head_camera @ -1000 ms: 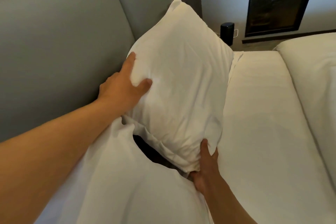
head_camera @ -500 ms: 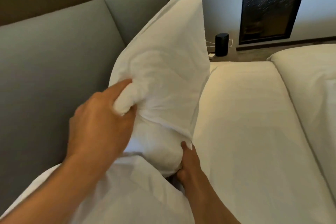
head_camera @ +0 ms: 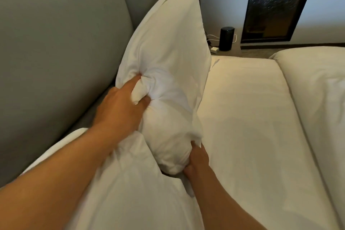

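Note:
A white pillow (head_camera: 168, 58) stands on end against the grey padded headboard (head_camera: 56, 43), one corner pointing up. My left hand (head_camera: 121, 110) grips a bunched fold of its cover at the left side, thumb and fingers curled round the fabric. My right hand (head_camera: 197, 160) holds the pillow's lower right end, fingers tucked under it and partly hidden. A second white pillow (head_camera: 121, 192) lies flat below, under my left forearm.
The white sheet of the bed (head_camera: 252, 127) spreads to the right. A folded white duvet (head_camera: 317, 84) lies along the right edge. A black cylinder speaker (head_camera: 226, 38) with a cable stands beyond the bed, beside a dark framed panel (head_camera: 280, 3).
My left hand went from lying flat on the pillow's face to gripping a bunch of its cover. The pillow turned narrower, edge toward me, and sank a little lower.

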